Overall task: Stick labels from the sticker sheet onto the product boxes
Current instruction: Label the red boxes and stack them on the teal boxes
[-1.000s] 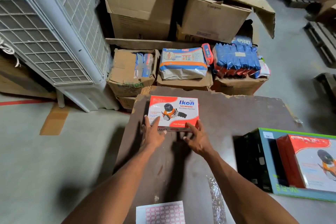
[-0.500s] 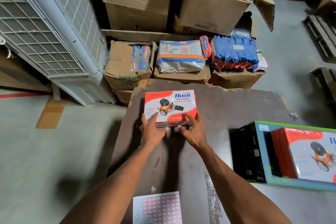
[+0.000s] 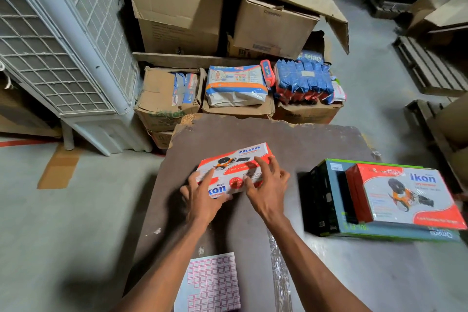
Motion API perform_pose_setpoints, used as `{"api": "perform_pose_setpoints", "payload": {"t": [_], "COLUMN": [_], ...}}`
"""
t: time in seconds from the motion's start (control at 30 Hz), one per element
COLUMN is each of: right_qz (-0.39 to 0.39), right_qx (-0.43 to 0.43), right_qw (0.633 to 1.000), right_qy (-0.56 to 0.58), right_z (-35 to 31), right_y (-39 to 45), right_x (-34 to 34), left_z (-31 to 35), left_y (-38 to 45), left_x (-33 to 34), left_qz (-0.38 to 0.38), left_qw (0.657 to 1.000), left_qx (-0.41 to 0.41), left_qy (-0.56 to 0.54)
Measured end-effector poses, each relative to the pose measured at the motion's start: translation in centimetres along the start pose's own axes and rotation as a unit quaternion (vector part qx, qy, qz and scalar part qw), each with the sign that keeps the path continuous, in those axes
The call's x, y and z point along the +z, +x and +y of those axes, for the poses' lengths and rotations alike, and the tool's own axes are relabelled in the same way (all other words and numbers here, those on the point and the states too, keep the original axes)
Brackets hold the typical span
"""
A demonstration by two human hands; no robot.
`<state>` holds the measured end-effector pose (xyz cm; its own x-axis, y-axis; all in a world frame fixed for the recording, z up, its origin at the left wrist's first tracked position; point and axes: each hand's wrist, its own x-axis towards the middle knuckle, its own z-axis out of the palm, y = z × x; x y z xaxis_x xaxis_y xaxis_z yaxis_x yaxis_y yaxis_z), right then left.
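Your left hand (image 3: 202,200) and right hand (image 3: 266,191) both grip the red-white Ikon box (image 3: 234,168), tilted, mid-table (image 3: 291,144); table's dark brown w/ a chipped far edge. Sticker sheet (image 3: 211,284) lies at the near edge. Second Ikon box (image 3: 405,197) sits on a green-edged carton (image 3: 331,200) to the right. Grey concrete floor (image 3: 63,223), air cooler (image 3: 63,53) left, cardboard cartons (image 3: 177,0) behind.

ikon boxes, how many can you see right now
2. One Ikon box tilted in both hands mid-table; a second Ikon box lying on the green-edged carton at right. Others may be hidden.
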<state>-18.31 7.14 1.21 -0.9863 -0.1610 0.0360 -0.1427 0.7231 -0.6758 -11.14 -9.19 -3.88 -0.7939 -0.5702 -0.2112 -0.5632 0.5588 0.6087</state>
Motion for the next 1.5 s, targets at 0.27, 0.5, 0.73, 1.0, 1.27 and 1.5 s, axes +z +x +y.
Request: {"api": "perform_pose_setpoints", "payload": {"t": [0.27,0.5,0.73,1.0,1.27,1.5], "right_qz": [0.006,-0.018,-0.073,-0.078,-0.063,0.033], "right_qx": [0.033,0.102,0.156,0.135,0.121,0.037], "right_qw": [0.997,0.994,0.985,0.988,0.988,0.991], "right_qy": [-0.066,-0.027,0.016,0.012,0.072,0.127], "right_z": [-1.3,-0.5,1.7,2.0,2.5,3.2], "right_y": [-3.0,-4.0,-4.5,-5.0,-5.9,-5.7], "right_x": [-2.0,-2.9,-1.9,-1.8,-2.3,-5.0], "left_z": [0.4,0.7,1.2,3.8,8.0,7.8], "left_y": [-4.4,-4.5,-4.4,-5.4,-5.2,-2.8], "left_x": [-0.2,-1.8,-1.9,-0.2,2.0,-0.2], "left_qz": [0.02,-0.003,-0.038,-0.09,-0.109,-0.088], "left_qw": [0.994,0.98,0.974,0.942,0.912,0.952], "left_qx": [0.045,0.081,0.077,0.18,0.28,0.237], "left_qy": [0.095,0.179,0.21,0.269,0.279,0.171]}}
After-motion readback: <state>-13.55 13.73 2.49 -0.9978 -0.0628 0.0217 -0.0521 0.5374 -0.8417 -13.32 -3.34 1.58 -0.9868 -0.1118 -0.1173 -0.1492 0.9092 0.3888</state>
